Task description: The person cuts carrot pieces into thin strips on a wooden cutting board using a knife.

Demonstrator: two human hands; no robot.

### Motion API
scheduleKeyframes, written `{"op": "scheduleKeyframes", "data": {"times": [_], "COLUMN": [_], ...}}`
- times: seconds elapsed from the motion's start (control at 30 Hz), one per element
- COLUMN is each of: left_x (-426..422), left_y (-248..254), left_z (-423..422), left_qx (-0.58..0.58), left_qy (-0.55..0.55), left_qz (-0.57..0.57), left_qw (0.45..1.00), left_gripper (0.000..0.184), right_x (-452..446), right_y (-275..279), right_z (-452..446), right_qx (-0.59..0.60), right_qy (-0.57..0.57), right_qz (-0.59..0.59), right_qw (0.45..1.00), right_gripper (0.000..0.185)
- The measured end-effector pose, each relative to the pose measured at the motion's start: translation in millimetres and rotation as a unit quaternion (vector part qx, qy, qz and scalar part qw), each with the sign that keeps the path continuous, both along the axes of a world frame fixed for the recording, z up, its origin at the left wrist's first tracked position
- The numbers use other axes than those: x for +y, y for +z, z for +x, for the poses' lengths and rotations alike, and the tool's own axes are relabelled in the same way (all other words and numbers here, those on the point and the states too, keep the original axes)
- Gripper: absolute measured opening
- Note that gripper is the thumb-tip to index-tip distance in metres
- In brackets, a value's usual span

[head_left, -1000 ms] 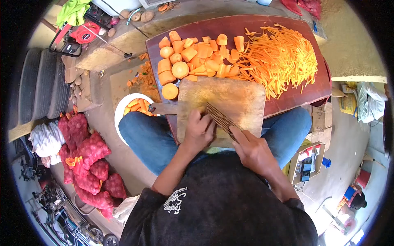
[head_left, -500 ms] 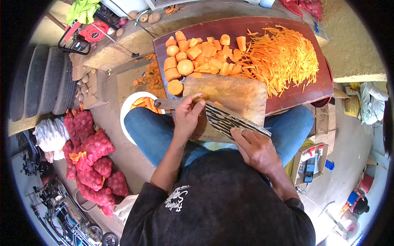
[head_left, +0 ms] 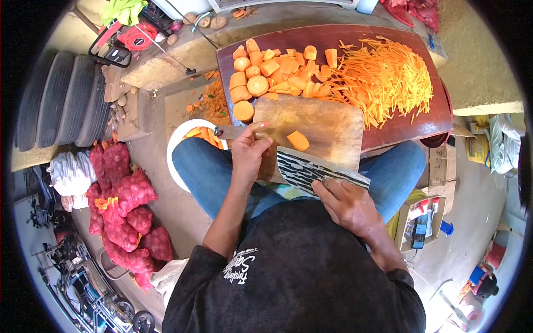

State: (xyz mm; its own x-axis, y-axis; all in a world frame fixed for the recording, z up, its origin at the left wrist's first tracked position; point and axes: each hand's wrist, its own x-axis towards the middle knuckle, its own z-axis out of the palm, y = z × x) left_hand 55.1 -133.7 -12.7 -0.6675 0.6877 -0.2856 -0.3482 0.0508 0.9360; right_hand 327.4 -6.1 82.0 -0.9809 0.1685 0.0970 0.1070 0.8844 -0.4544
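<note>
If the patterned panel point(head_left: 307, 169) gripped in our right hand point(head_left: 350, 204) swings, it could knock the carrot piece point(head_left: 298, 141); our left hand point(head_left: 248, 152) curls, grasp unclear.

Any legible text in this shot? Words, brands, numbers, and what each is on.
"Finding", partly creased: black shirt.
"Sa...", second word, rest lost in folds: same shirt; a smaller line there is unreadable.
"B?Y", middle letter could be D or O: cardboard box.
Too small to read: phone screen.
Flat tool in the right hand: dark streaks, no lettering I can make out.
No legible numbers.
</note>
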Motion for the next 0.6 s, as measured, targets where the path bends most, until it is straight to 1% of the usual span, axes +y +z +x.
{"op": "scheduleKeyframes", "data": {"times": [0.03, 0.1, 0.13, 0.17, 0.2, 0.3, 0.37, 0.47, 0.5, 0.53, 0.57, 0.6], "left_x": [-3.0, -10.7, -18.2, -29.2, -40.2, -69.4, -96.5, -142.7, -164.8, -188.6, -201.5, -201.3], "left_y": [-0.9, -2.7, -0.9, 2.9, 7.2, 20.0, 43.4, 30.8, 11.9, -15.8, -34.2, -39.5], "left_z": [1.4, 5.3, 4.3, -0.5, -6.1, -19.8, -33.8, -69.3, -87.4, -107.5, -117.7, -111.0], "left_qx": [0.076, 0.225, 0.365, 0.496, 0.615, 0.692, 0.704, 0.704, 0.612, 0.509, 0.398, 0.250], "left_qy": [0.007, 0.023, 0.005, -0.012, -0.029, 0.052, 0.040, 0.141, 0.173, 0.202, 0.227, 0.279], "left_qz": [-0.018, -0.053, -0.096, -0.138, -0.179, -0.202, -0.326, -0.407, -0.396, -0.377, -0.350, -0.285], "left_qw": [0.997, 0.973, 0.926, 0.857, 0.768, 0.691, 0.629, 0.565, 0.662, 0.747, 0.817, 0.882], "left_gripper": [0.037, 0.036, 0.037, 0.038, 0.038, 0.041, 0.045, 0.050, 0.053, 0.057, 0.061, 0.062], "right_x": [-0.6, -1.0, -1.0, -0.7, -0.5, 0.2, 0.7, 3.5, 5.4, 7.1, 8.2, 9.2], "right_y": [-2.7, -3.6, -2.9, -2.6, -3.6, -7.2, -7.1, -7.6, -9.8, -13.1, -15.4, -15.2], "right_z": [1.5, 4.2, 5.2, 6.0, 7.8, 14.3, 16.2, 14.4, 12.8, 10.6, 8.2, 6.3], "right_qx": [0.009, 0.029, 0.041, 0.053, 0.052, 0.043, 0.029, 0.035, 0.057, 0.080, 0.103, 0.104], "right_qy": [-0.004, -0.023, -0.037, -0.050, -0.061, -0.088, -0.105, -0.110, -0.103, -0.096, -0.090, -0.091], "right_qz": [-0.014, -0.041, -0.055, -0.069, -0.074, -0.089, -0.096, -0.096, -0.087, -0.078, -0.069, -0.068], "right_qw": [1.000, 0.998, 0.997, 0.995, 0.994, 0.991, 0.989, 0.989, 0.989, 0.989, 0.988, 0.988], "right_gripper": [0.051, 0.050, 0.049, 0.049, 0.049, 0.049, 0.049, 0.048, 0.047, 0.046, 0.046, 0.045]}}
